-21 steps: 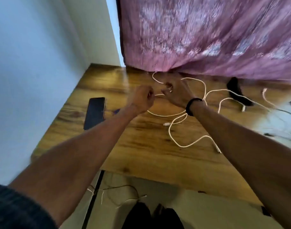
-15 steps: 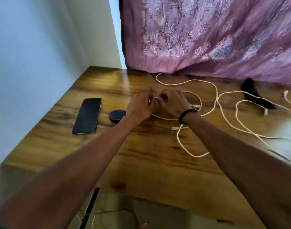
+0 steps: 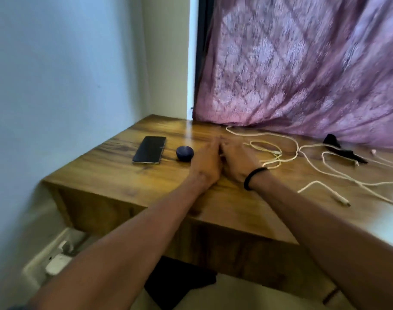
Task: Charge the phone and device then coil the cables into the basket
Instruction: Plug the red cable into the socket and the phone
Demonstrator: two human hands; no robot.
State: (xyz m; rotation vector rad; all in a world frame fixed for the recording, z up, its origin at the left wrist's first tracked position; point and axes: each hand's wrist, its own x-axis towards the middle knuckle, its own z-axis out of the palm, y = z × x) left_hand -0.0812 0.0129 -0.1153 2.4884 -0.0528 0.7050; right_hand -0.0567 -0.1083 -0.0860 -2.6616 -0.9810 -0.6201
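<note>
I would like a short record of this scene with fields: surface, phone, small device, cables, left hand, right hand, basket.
surface: wooden table
phone: phone lies flat, screen dark, no cable plugged in
small device: round dark blue device, right of the phone
cables: white cables loose on the table, uncoiled
left hand: left hand against the right hand, grip unclear
right hand: right hand, black band at wrist, grip unclear
basket: not in view
</note>
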